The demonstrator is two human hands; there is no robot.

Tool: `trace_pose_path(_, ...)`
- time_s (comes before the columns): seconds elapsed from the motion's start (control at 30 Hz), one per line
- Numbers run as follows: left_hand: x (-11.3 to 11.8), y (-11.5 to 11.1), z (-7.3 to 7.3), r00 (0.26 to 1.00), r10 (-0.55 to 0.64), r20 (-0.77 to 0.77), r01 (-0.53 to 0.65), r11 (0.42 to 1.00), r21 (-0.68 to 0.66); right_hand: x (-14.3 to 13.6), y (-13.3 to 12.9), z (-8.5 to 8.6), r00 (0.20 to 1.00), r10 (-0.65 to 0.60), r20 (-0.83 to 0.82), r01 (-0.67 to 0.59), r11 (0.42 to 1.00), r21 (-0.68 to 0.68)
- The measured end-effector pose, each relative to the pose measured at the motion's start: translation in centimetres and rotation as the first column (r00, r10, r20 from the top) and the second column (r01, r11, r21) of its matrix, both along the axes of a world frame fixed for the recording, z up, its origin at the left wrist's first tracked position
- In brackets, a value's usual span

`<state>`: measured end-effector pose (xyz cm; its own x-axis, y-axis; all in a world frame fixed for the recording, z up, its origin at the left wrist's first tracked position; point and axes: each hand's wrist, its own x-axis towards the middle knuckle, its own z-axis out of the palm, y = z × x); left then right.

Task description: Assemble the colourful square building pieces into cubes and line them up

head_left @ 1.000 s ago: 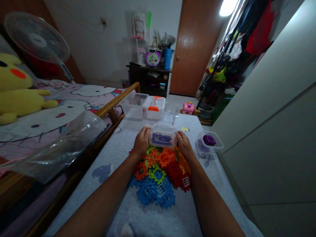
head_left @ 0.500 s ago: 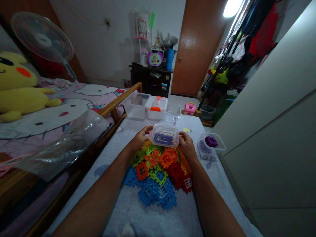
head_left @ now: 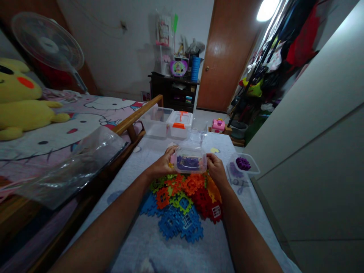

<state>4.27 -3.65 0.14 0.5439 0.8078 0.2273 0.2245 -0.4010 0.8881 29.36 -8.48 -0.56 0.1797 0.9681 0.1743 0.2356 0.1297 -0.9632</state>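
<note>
Both hands, left hand (head_left: pixel 162 165) and right hand (head_left: pixel 216 169), grip a clear box (head_left: pixel 189 160), now lowered slightly toward the plastic tiles (head_left: pixel 182 197).

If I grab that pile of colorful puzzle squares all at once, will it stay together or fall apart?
The pile of colorful squares would probably fall apart: the pieces look loosely heaped and overlapping on the table, not clipped together. Each looks like thin, stiff plastic with window holes, so likely light. Their toothed edges might snag, so a few could lift together.
</note>
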Motion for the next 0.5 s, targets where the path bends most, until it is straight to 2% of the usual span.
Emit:
trace_pose_path(0.1,0.4,-0.6,0.2,0.993,-0.063,0.096,0.071,0.994,-0.082,0.1,-0.3,0.4,0.984,-0.117,0.133,0.103,0.989,0.107)
trace_pose_path(0.17,0.6,-0.9,0.3,0.991,-0.064,0.117,0.073,0.994,-0.077,-0.1,-0.6,0.7,0.970,-0.147,0.192,0.101,0.968,0.231)
trace_pose_path(0.27,0.8,-1.1,0.4,0.996,-0.017,0.086,0.014,0.999,0.034,-0.5,-1.0,1.1,0.955,-0.082,0.286,-0.036,0.922,0.385)
trace_pose_path(0.33,0.8,-1.1,0.6,0.999,0.008,0.047,-0.014,0.992,0.126,-0.8,-1.0,1.1,0.943,-0.062,0.328,-0.085,0.905,0.416)
trace_pose_path(0.5,0.8,-1.5,1.9,0.995,0.042,-0.087,-0.009,0.935,0.354,-0.9,-0.7,0.6,0.970,-0.061,0.236,-0.037,0.920,0.389)
